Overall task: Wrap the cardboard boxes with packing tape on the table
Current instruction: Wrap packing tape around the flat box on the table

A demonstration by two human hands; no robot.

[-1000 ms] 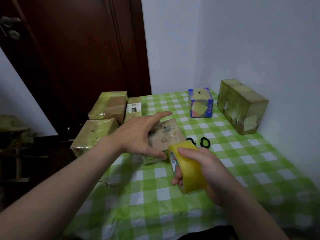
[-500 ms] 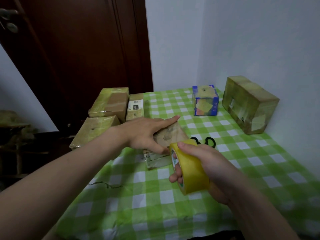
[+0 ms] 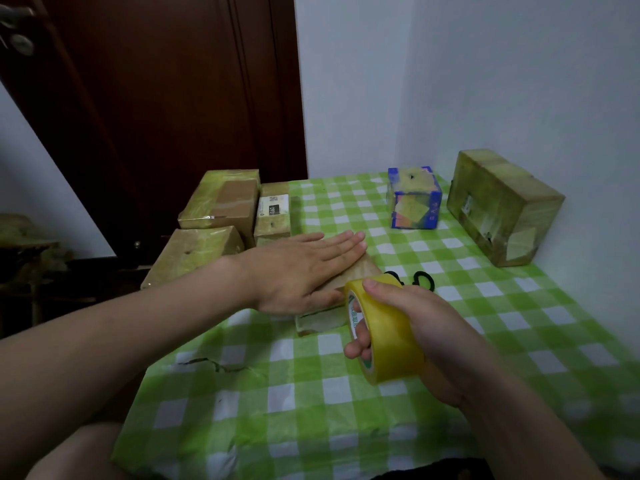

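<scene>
A small flat cardboard box [image 3: 323,318] lies mid-table on the green checked cloth [image 3: 277,393]. My left hand [image 3: 301,268] rests flat on its top, fingers straight and together, hiding most of the lid. Just right of the box's near corner, my right hand [image 3: 408,327] grips a yellow roll of packing tape [image 3: 384,330], thumb over the rim and fingers through the core. The roll stands on edge above the cloth. I cannot see a free tape end.
Three taped boxes [image 3: 221,206] crowd the table's far left edge beside a dark wooden door. A blue-edged cube box [image 3: 414,199] and a large taped box [image 3: 502,206] stand at the back right by the wall. Black scissors [image 3: 420,280] lie behind the roll.
My left hand has gone from a curved reach over the small box to lying flat on its top. The roll and right hand stayed close to the box's corner.
</scene>
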